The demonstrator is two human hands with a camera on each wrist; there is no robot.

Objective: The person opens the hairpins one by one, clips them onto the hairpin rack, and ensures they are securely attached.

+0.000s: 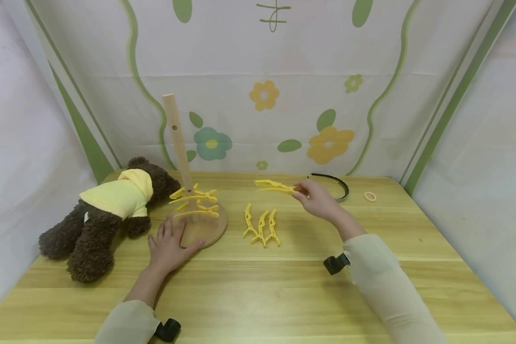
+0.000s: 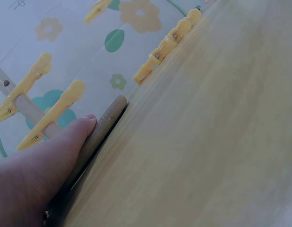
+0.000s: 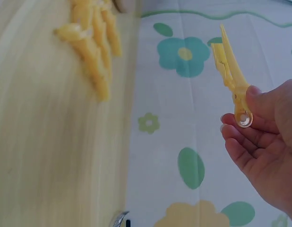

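Note:
My right hand (image 1: 320, 203) pinches a yellow hair clip (image 1: 273, 183) by its handle end, held above the table. In the right wrist view the two arms of this clip (image 3: 236, 75) stand apart at the tip. My left hand (image 1: 169, 248) rests with spread fingers on the round base (image 1: 212, 229) of a wooden stand; its thumb lies on the base's edge. Two yellow clips, an upper one (image 1: 204, 197) and a lower one (image 1: 202, 213), sit across the low part of the stand's post (image 1: 179, 143). Three more yellow clips (image 1: 261, 227) lie side by side between the hands.
A brown teddy bear (image 1: 118, 198) in a yellow hoodie lies left of the stand. Behind my right hand is a black headband (image 1: 345, 186), with a beige hair tie (image 1: 370, 196) farther right. A flower-printed cloth (image 1: 232, 52) hangs along the table's back edge.

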